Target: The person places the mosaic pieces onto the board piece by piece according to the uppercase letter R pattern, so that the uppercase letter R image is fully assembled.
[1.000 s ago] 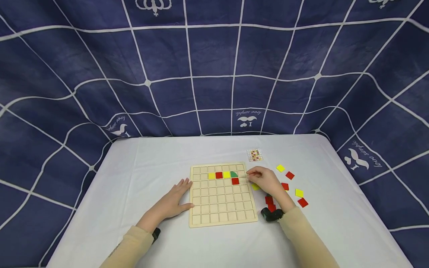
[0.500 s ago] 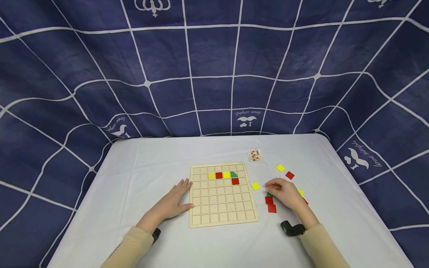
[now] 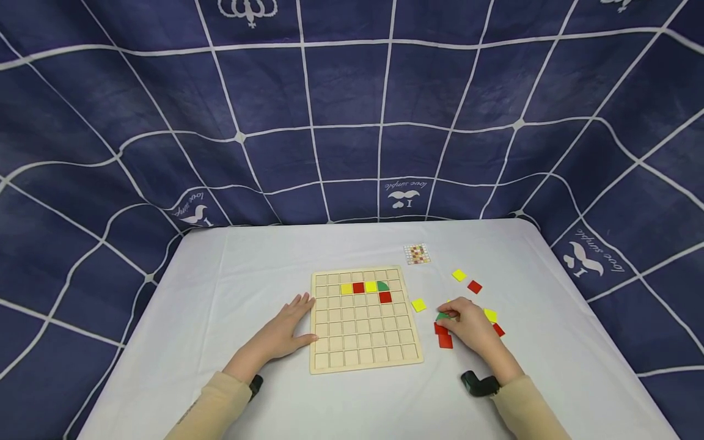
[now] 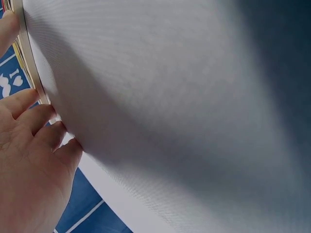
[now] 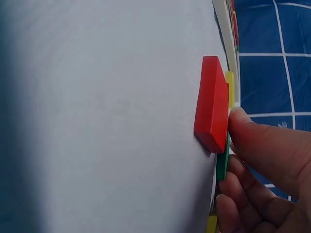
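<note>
Where the two tan sleeves end, a small black thing sits at each wrist, close to the white table. The left hand lies flat with its fingers spread, holding nothing, and its fingertips touch the left side of the wooden board. Past the board's right side, the right hand bends its thumb and fingertips around a green piece, which is down at the table; I can't tell how tight the pinch is. Two red tiles sit right by that piece on the near side, crowding the thumb. A red tile and a yellow tile lie to the right of the hand, and the hand covers part of the red one. Just behind the fingers only a sliver of yellow peeks out. One more yellow square lies between the board and the hand. On the board, a yellow, a red, a yellow and a green rounded piece make a row near the far edge, with a red square just below the green. Farther off lie another yellow and red pair, then a little picture card. Blue cloth with white lines hangs behind everything.
</note>
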Demonstrator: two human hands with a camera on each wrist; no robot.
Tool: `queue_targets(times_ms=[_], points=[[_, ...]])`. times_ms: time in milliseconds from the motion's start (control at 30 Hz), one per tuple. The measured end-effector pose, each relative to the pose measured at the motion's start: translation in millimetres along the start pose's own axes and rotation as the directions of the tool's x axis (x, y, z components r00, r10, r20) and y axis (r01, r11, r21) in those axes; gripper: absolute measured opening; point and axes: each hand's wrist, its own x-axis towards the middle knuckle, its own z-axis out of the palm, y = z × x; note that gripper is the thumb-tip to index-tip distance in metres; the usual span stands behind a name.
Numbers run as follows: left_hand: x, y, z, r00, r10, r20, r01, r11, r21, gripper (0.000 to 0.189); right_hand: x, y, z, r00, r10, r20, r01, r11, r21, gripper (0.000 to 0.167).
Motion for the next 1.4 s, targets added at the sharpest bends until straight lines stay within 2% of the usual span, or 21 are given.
queue_targets(times_ms=[500,767,867,1100,1400], points=[[0.3,0.3,1.4,1.0,-0.015,-0.006,0.015,1.0,0.011,0.083,5.3,-12.2,3.5,0.992,0.115,0.061,-0.115,0.993,-0.005,0.024],[0.6,0.0,2.1,1.0,-0.015,-0.009,0.015,1.0,0.018,0.083,8.5,-16.2,4.6,0.988,0.129,0.084,-0.128,0.992,-0.015,0.024],[0.6,-0.4,2.3,1.0,-0.019,-0.006,0.019,1.0,0.019,0.084,9.0,-18.0,4.2,0.988,0.127,0.093,-0.126,0.992,-0.01,0.022],[0.7,-2.6,4.0,1.0,-0.013,-0.004,0.013,1.0,0.013,0.083,11.9,-22.6,4.2,0.991,0.058,0.118,-0.057,0.998,-0.01,0.014],[-1.4,-1.7,2.0,1.0,0.007,-0.013,-0.007,1.0,0.019,0.082,12.5,-25.1,-0.4,0.985,0.067,0.157,-0.075,0.996,0.047,0.02]])
